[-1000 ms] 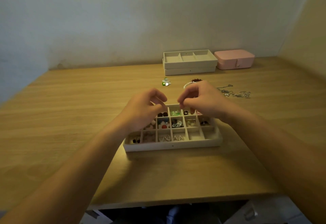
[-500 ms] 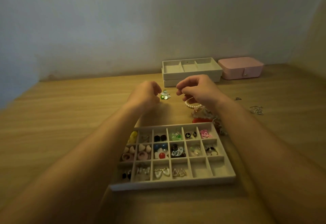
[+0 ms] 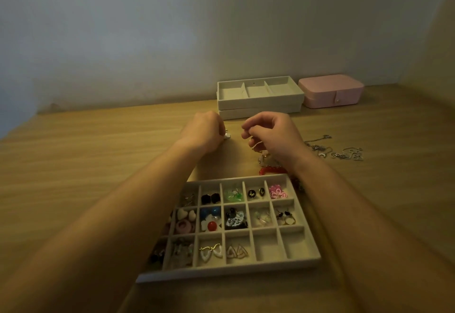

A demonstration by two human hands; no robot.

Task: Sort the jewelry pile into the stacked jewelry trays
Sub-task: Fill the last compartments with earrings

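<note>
My left hand (image 3: 204, 131) lies knuckles-up on the desk beyond the tray, its curled fingers on a small pale earring (image 3: 227, 135) at their tips. Just to the right, my right hand (image 3: 272, 133) hovers with thumb and forefinger pinched together, and I see nothing between them. Under it lie a pearl bracelet (image 3: 256, 143) and a red bead bracelet (image 3: 272, 170). The near beige tray (image 3: 229, 272) has many small compartments, most holding earrings and rings. Two of its front right cells are bare. The stacked beige trays (image 3: 258, 102) stand at the back by the wall.
A shut pink jewelry box (image 3: 331, 91) sits right of the stacked trays. Tangled silver chains (image 3: 334, 150) lie on the desk to the right of my right hand. The wall runs close behind, and a side panel closes the right.
Both hands left the near tray and moved out to the loose jewelry beyond it. My left hand now covers the spot where the small green and white earrings lay.
</note>
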